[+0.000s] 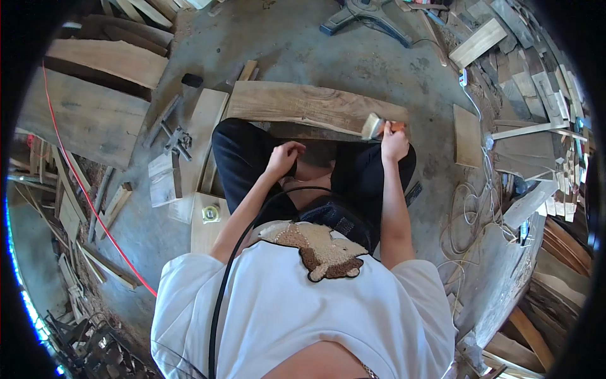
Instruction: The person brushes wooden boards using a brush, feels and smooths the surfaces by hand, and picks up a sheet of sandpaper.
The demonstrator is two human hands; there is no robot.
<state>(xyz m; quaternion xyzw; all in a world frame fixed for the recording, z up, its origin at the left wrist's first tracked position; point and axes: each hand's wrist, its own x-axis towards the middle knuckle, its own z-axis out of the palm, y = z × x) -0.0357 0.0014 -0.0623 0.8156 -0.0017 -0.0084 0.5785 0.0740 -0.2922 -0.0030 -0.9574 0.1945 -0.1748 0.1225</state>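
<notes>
My right hand (394, 145) is closed around the orange handle of a paintbrush (371, 126), whose pale bristles point left over the right end of a wooden board (315, 104). This long board with brown grain lies across the floor just beyond my knees. Loosely bent, my left hand (284, 159) rests by my left thigh and appears to hold nothing. Dark trousers (243, 155) cover my crossed legs.
On another plank (207, 221) at my left sits a tape measure (211, 213). A metal clamp-like tool (178, 140) lies farther left. A red hose (95, 208) crosses the left floor. Scrap wood piles (536, 76) and loose cables (467, 208) are on the right.
</notes>
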